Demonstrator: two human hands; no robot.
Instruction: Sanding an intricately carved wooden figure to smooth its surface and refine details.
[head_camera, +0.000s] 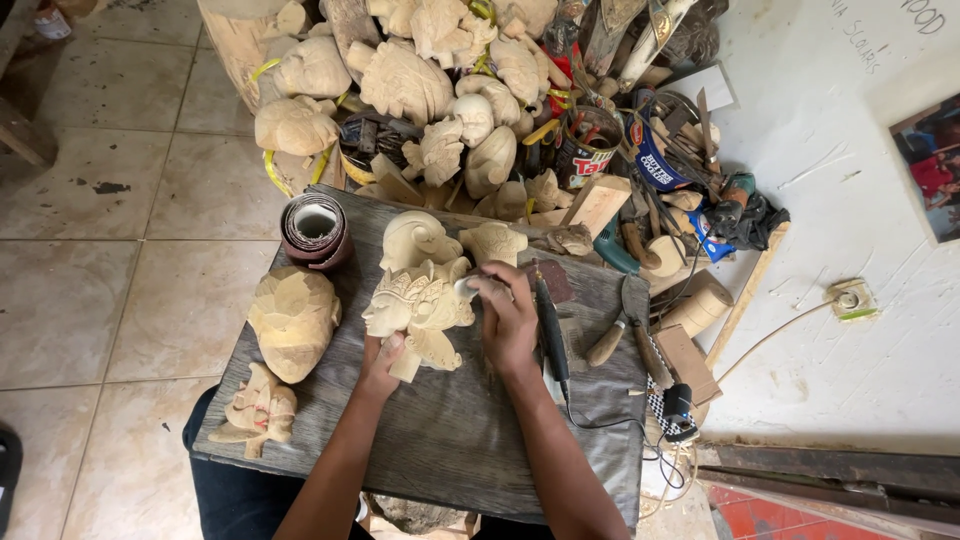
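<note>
A pale carved wooden head with an ornate crown (415, 300) stands on a dark wooden board (450, 430) across my lap. My left hand (382, 365) grips the carving from below at its neck. My right hand (508, 318) presses a small folded piece of sandpaper (467, 287) against the back of the carving's crown. Two more pale carved heads (420, 240) lie just behind it.
A larger carved mask (293, 320) and a small carved figure (258, 408) lie at the board's left. A sandpaper roll (316, 228) stands at the back left corner. A black rotary tool (550, 335), a chisel (615, 330) and a heap of unfinished carvings (420, 90) lie around; tiled floor at left.
</note>
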